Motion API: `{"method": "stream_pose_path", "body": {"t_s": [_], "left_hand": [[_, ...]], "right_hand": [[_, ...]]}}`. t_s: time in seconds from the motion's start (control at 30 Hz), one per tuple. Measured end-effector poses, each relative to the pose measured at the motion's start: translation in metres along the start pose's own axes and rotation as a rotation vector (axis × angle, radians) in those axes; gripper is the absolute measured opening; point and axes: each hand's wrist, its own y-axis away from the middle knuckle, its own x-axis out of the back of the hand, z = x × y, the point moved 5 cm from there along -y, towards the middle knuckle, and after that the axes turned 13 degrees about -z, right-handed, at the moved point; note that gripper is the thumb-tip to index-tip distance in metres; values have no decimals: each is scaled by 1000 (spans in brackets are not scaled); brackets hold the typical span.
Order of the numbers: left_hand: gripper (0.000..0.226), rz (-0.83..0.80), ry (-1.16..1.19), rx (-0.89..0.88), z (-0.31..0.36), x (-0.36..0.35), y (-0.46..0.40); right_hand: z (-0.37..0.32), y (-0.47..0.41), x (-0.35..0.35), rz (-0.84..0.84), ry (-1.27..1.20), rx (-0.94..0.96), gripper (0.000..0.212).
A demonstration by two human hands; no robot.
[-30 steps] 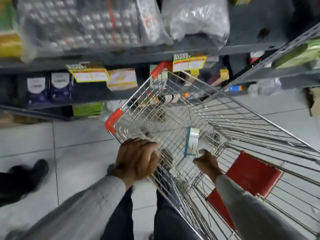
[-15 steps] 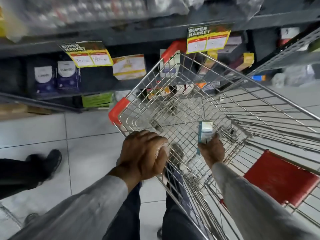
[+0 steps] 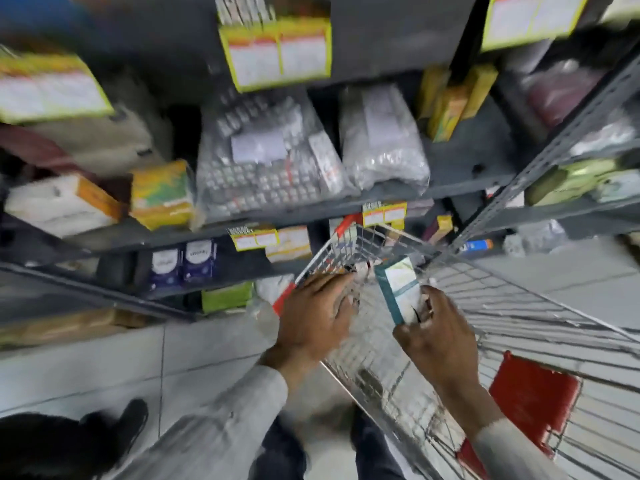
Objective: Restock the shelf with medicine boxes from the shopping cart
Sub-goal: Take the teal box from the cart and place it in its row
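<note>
Access to shelving: partly obstructed.
Shopping cart stands against the lower shelf, its wire front blocking that tier. Middle shelf crowded by plastic bags and boxes; open gap at its right end.

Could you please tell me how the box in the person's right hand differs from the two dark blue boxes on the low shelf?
The teal and white box is held tilted above the shopping cart by the right hand; the two dark blue boxes stand upright side by side on the shelf. It has a teal side and a pale face; they are dark blue with white label patches. All look like small cartons.
</note>
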Motion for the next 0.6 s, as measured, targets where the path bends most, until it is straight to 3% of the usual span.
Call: {"method": "stream_pose_path", "body": {"t_s": [0.2, 0.33, 0.43, 0.6], "left_hand": [[34, 504, 25, -263, 65, 187, 1], [34, 733, -64, -369, 81, 290, 3], [39, 738, -125, -215, 75, 348, -15], [49, 527, -281, 21, 49, 372, -52]], "right_hand": [[-123, 32, 138, 352, -38, 241, 70], [-184, 43, 211, 551, -183, 449, 69], [-222, 44, 260, 660, -263, 542, 63], [-265, 14, 328, 714, -425, 584, 54]]}}
